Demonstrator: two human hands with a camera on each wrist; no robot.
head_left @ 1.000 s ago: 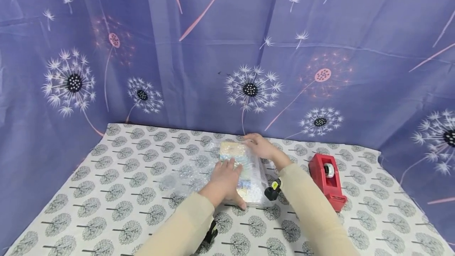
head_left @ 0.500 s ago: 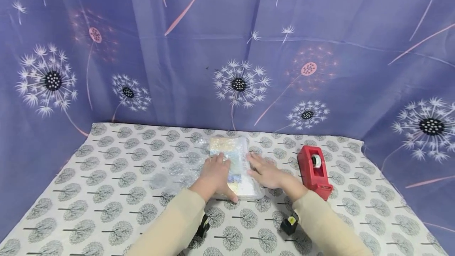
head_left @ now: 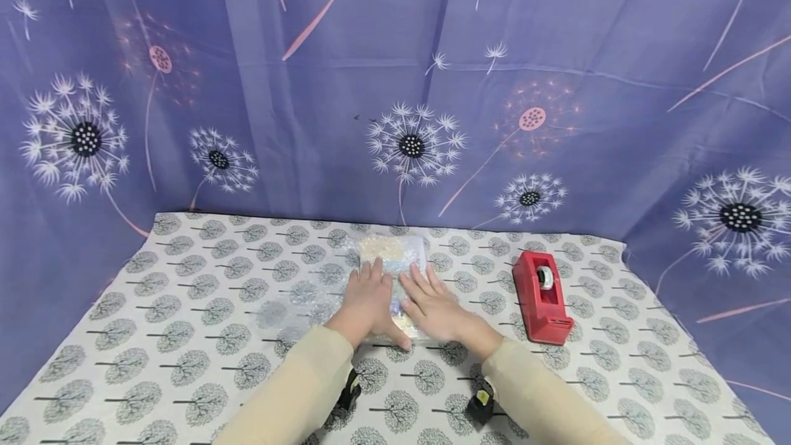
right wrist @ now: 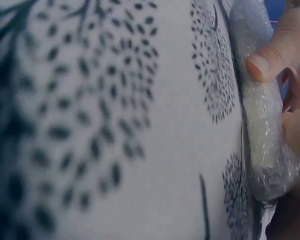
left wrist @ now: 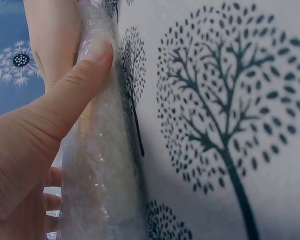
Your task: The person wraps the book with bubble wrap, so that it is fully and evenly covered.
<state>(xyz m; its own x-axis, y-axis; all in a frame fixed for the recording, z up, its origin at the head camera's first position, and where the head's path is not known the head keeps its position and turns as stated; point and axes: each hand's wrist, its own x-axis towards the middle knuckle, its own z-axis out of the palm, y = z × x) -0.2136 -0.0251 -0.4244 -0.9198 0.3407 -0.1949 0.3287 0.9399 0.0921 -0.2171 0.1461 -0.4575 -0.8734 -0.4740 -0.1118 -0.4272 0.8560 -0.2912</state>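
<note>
A flat, pastel-coloured rectangular item (head_left: 383, 248), perhaps a book, lies wrapped in clear bubble wrap (left wrist: 107, 170) on the cloth. My left hand (head_left: 369, 302) rests on its top with the fingers spread, the thumb lying along the near edge. Close beside it, my right hand (head_left: 434, 307) presses on the right part of the packet, fingers straight and pointing away. In the right wrist view a thumb (right wrist: 270, 62) touches the wrapped edge. Both hands cover much of the item.
To the right stands a red tape dispenser (head_left: 540, 304) with a tape roll (head_left: 545, 278). Loose bubble wrap spreads left of the packet. A tree-print cloth (head_left: 204, 362) covers the table. Behind it hangs a purple dandelion curtain (head_left: 334, 122).
My right hand has moved from the packet's far right corner, down along its right side, then leftward onto its top. The left hand has stayed on the packet. The view has shifted slightly.
</note>
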